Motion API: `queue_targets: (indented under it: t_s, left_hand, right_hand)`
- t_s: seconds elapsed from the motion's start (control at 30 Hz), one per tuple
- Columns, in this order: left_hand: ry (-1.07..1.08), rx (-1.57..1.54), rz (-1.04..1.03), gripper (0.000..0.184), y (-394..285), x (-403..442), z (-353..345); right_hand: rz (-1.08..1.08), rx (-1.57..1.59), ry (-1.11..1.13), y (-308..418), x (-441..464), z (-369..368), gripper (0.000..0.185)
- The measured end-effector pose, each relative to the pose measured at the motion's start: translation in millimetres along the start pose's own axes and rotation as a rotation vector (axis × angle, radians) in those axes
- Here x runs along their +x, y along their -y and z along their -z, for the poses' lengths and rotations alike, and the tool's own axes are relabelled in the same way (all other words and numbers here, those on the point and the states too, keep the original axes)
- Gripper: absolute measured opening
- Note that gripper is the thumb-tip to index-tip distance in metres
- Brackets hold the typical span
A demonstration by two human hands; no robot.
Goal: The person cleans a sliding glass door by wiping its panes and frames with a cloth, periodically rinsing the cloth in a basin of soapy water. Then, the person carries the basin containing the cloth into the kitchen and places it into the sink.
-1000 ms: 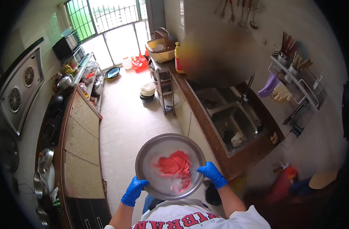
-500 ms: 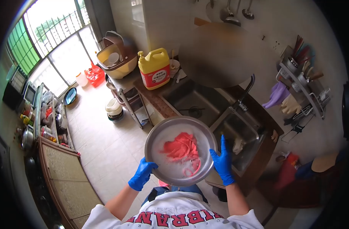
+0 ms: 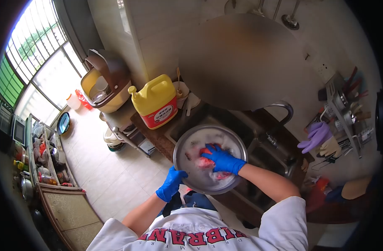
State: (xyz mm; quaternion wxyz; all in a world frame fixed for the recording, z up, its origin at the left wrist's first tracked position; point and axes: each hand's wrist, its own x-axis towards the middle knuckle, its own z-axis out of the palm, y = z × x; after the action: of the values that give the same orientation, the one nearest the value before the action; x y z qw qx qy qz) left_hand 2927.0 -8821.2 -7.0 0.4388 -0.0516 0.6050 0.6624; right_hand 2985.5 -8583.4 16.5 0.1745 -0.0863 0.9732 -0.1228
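A round metal basin (image 3: 179, 161) of cloudy, foamy water is over the near edge of the sink counter. Inside it lies a wet red cloth (image 3: 205, 162), partly covered by my right hand (image 3: 220, 159). That hand, in a blue glove, presses on the cloth with its fingers apart at the tips; whether it grips any of the fabric is hard to tell. My left hand (image 3: 171, 183), also blue-gloved, holds the basin's lower left rim.
A yellow jug (image 3: 155, 102) with a red label stands behind the basin, beside a bowl (image 3: 181, 90). The faucet (image 3: 285, 109) curves over the sink at the right. Purple gloves (image 3: 315, 137) hang from a wall rack. A dish carrier (image 3: 112, 100) is at the upper left.
The basin has moved toward the sink counter. My right hand has left its rim and gone down onto the red cloth. My left hand has stayed on the rim. The view has turned rightward.
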Motion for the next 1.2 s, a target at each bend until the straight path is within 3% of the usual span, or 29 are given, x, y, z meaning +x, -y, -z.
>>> queue_targets:
  t_s: [0.03, 0.07, 0.17, 0.2, 0.3, 0.33, 0.37, 0.47, 0.63, 0.7, 0.9, 0.97, 1.0, 1.03, 1.07, 1.13, 1.17, 1.2]
  left_hand:
    - [-0.003, 0.009, -0.015, 0.044, -5, 11, -3]
    - [0.004, -0.033, 0.016, 0.045, -9, 22, -6]
    - [0.046, -0.065, 0.104, 0.046, -14, 59, -9]
    - [0.063, -0.051, 0.121, 0.047, -15, 69, -9]
    - [0.168, 0.042, 0.143, 0.044, -35, 91, -12]
    - [0.186, 0.045, 0.154, 0.044, -36, 100, -12]
    - [0.21, 0.033, 0.176, 0.043, -36, 109, -11]
    - [0.289, 0.041, 0.248, 0.04, -47, 131, -13]
    - [0.494, -0.065, 0.382, 0.025, -27, 167, 2]
    - [0.628, -0.112, 0.407, 0.017, -22, 180, 3]
    - [0.627, -0.124, 0.516, 0.012, -11, 199, -2]
    - [0.665, -0.127, 0.529, 0.012, -9, 202, -5]
    - [0.611, -0.161, 0.634, 0.015, -9, 205, -8]
    - [0.556, -0.195, 0.736, 0.017, -10, 206, -10]
    - [0.556, -0.202, 0.731, 0.017, -10, 207, -12]
    - [0.637, -0.372, 0.894, 0.026, -17, 205, -17]
    - [0.635, -0.378, 0.889, 0.026, -23, 201, -18]
    - [0.907, 0.26, 0.435, 0.029, -27, 196, -17]
  right_hand:
    - [-0.031, 0.166, 0.002, -19, 11, -9, 0.068]
    - [0.037, 0.172, -0.19, -43, 23, -33, 0.043]
    - [-0.177, 0.315, -0.258, -82, 32, -42, 0.028]
    - [-0.202, 0.424, -0.409, -92, 36, -47, 0.026]
    - [-0.414, 0.495, -0.31, -101, 34, -26, 0.025]
    - [-0.38, 0.399, -0.486, -99, 36, -23, 0.022]
    - [-0.4, 0.396, -0.486, -98, 34, -16, 0.022]
    - [-0.597, 0.633, -0.3, -94, 26, 3, 0.019]
    - [-0.772, 0.47, -0.568, -97, 26, 11, 0.017]
    - [-0.838, 0.648, -0.554, -115, 23, -5, 0.015]
    - [-0.828, 0.473, -0.503, -111, 31, 33, 0.015]
    - [-0.772, 0.552, -0.482, -99, 35, 55, 0.022]
    - [-0.77, 0.548, -0.478, -102, 36, 53, 0.022]
    - [-0.756, 0.745, -0.453, -106, 39, 51, 0.025]
    - [-0.736, 0.94, -0.425, -110, 42, 49, 0.029]
    - [-0.691, 0.96, -0.394, -115, 47, 52, 0.031]
    - [-0.651, 0.987, -0.368, -115, 51, 54, 0.034]
    - [-0.646, 0.986, -0.361, -116, 54, 57, 0.034]
